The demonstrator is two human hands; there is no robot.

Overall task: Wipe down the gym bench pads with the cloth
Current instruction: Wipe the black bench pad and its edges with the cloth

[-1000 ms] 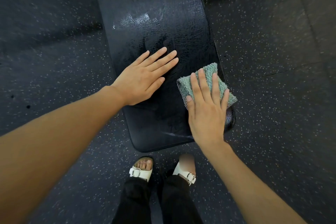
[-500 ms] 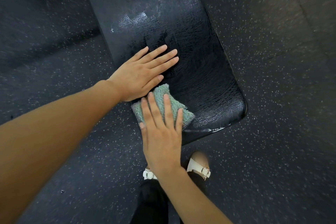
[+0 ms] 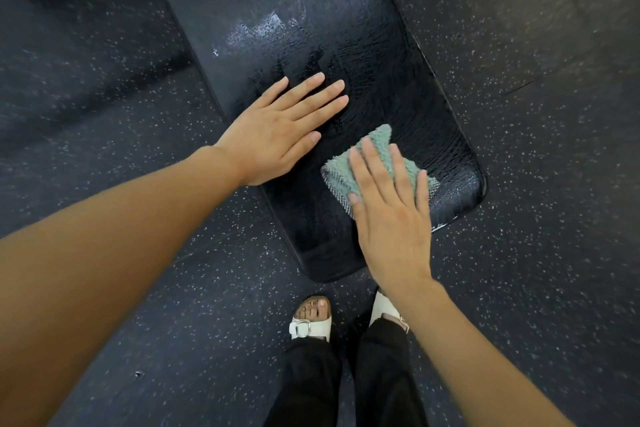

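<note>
1. The right hand point(image 3: 391, 215) lay flat on the green cloth point(image 3: 341, 174), fingers straight and slightly spread. It pressed the cloth onto the black bench pad point(image 3: 398, 73) and gripped nothing.
2. The cloth sat under the right palm and fingers. Its folded edges showed past the fingertips and beside the thumb.
3. The left hand point(image 3: 277, 135) rested flat and relaxed on the pad, just left of and beyond the right hand, holding nothing. Its thumb was close to the cloth's far corner, not touching, and the hand covered the pad surface on that side.
4. Beyond both sets of fingertips the pad glistened with wet streaks.
5. Dark speckled floor point(image 3: 519, 253) lay to either side of the hands.
6. Behind the right wrist stood two feet in white buckled sandals point(image 3: 310, 324) below black trouser legs point(image 3: 311, 388). The right forearm hid part of one sandal.
</note>
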